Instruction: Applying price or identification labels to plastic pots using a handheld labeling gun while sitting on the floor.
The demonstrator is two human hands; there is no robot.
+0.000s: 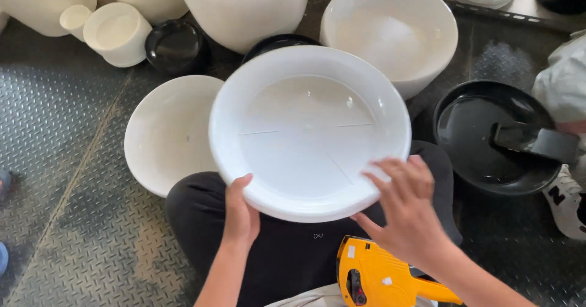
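— Two hands on one thing? Tell me how they sit.

— Both are on the white round saucer (310, 133), which fills the centre of the frame, tilted up with its hollow side facing me. My left hand (240, 212) grips the lower left edge: the thumb lies over the rim on the inside, and the other fingers are curled behind the saucer where I cannot see them. So that hand is closed on the rim.

— And the right?

— My right hand (406, 212) is at the lower right edge, fingers (390, 173) spread fairly wide and loose. The tips rest on the rim and the inner slope; it touches rather than clamps.

— What lies under it?

— My lap, in black trousers (287, 246). Just below my right hand, at the bottom of the frame, sits a yellow label gun (381, 276).

— And around you?

— A metal tread-plate floor (67, 179). A white bowl-shaped pot (165, 133) lies left of the saucer, partly behind it. A deeper white pot (390, 32) stands at upper right, a small white cup-like pot (117, 33) at upper left with a small black saucer (175, 44) beside it. At the right edge lies a large black saucer (488, 139) with a dark tool (537, 141) lying across it.
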